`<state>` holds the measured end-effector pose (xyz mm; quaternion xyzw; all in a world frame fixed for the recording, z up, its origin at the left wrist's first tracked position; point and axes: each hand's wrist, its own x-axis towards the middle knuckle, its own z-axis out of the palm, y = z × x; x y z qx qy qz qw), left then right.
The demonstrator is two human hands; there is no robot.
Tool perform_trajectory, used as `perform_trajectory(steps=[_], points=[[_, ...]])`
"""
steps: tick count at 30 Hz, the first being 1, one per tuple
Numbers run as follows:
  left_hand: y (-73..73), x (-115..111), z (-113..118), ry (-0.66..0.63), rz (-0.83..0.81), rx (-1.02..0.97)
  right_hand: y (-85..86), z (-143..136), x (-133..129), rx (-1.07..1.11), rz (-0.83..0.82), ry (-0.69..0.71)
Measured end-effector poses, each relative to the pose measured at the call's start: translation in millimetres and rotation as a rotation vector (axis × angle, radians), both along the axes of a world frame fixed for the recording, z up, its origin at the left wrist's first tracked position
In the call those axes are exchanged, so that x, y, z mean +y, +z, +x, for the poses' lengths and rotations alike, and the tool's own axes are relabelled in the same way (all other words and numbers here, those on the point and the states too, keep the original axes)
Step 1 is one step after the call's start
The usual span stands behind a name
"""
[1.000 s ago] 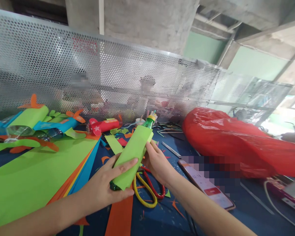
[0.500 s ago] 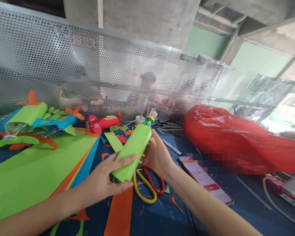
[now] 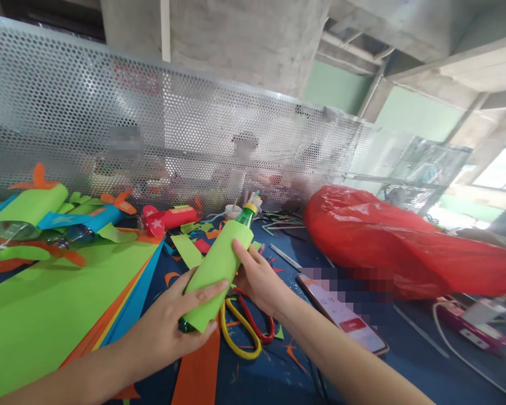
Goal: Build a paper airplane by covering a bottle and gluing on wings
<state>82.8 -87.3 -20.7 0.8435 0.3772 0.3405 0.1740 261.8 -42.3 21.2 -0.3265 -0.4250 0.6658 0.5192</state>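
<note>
A green plastic bottle with a yellow cap is tilted above the table, lime-green paper wrapped round its body. My left hand grips the lower end, fingers over the paper and thumb beneath. Closer to the neck, my right hand holds the paper's right side, its thumb pressed on top and its other fingers partly hidden behind. Under the bottle lie scissors with one yellow and one red handle; their blades are hidden. An orange paper strip lies below my left hand.
Stacked coloured sheets cover the left, with paper-wrapped bottles behind them. A phone, a red plastic bag and a purple power strip are on the right. Perforated metal panels stand at the back, people visible behind.
My right thumb has come down onto the paper, where before it stood raised beside the bottle. My left hand keeps its grip. The whole view has shifted slightly.
</note>
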Motion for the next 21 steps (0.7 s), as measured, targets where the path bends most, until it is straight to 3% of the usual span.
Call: perform_trajectory(steps=[8,14,17,21], points=[[10.1,-7,-2,-0.03,-0.023,0.049,6.3,1,-6,-0.025,0.064,0.025],[11.9,-7,-2,-0.071,-0.134,0.011,5.1,-1,-5,0.01,0.011,0.005],[12.8,-5,-4,-0.131,-0.306,-0.105,3.7,3,0,-0.013,-0.036,0.01],[12.3,-1,-4,-0.167,-0.776,-0.592,1.1,4,1,-0.082,-0.12,0.072]])
